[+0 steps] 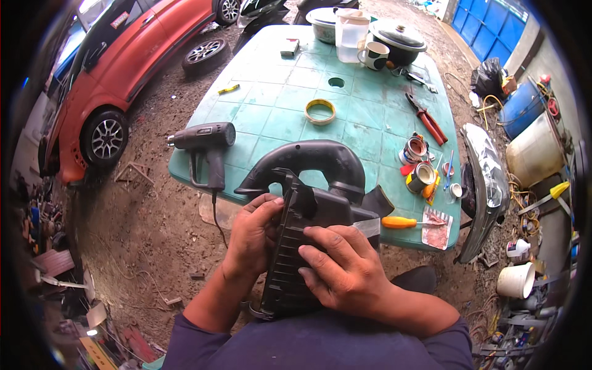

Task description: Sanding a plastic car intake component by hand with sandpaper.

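Observation:
A black plastic housing with a ribbed side and a curved duct rises from my lap to the table's near edge. My left hand grips its upper left rim, thumb on top. My right hand rests across the ribs, fingers bent and apart. A heat gun with a cord lies left of the duct. An orange-handled screwdriver lies at right on a smeared card.
The green table holds a tape roll, pliers, small cans, pots and a pitcher. A red car and loose wheel stand left; a headlamp and buckets stand right.

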### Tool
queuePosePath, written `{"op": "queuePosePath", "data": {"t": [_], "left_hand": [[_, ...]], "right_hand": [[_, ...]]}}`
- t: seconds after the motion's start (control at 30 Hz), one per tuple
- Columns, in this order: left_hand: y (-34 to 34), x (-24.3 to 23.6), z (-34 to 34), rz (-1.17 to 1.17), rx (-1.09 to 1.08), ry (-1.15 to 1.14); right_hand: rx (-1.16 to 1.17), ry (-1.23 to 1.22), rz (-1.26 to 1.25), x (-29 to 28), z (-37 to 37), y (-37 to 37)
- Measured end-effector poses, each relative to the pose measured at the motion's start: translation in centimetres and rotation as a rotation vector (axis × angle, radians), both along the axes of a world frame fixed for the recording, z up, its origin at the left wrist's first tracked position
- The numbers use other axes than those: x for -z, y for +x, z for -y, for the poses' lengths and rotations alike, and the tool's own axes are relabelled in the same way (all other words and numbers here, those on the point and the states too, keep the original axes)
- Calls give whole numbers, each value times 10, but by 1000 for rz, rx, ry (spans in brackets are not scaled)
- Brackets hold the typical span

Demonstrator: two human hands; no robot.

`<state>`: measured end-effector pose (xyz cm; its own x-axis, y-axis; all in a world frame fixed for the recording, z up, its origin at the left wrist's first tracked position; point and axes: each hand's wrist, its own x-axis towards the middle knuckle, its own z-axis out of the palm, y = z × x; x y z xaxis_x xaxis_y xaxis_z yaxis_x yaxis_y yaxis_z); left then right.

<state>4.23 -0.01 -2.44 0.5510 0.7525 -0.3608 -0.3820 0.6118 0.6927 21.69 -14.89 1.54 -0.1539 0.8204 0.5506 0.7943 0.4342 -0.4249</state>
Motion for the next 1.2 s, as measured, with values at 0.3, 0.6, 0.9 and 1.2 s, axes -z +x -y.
{"op": "queuePosePath", "data": {"t": [0.3,0.6,0.9,1.2], "left_hand": [[-1,1,3,-51,-23,35],[-1,-9,4,-82,-70,-4],[1,-13,6,-99,-29,20],[-12,-8,3,85,113,-63]], "right_hand": [[3,-8,-51,2,0,0],[11,0,-55,4,0,0],[-9,19,-61,7,-1,1],[-6,12,-117,4,-4,2]]}}
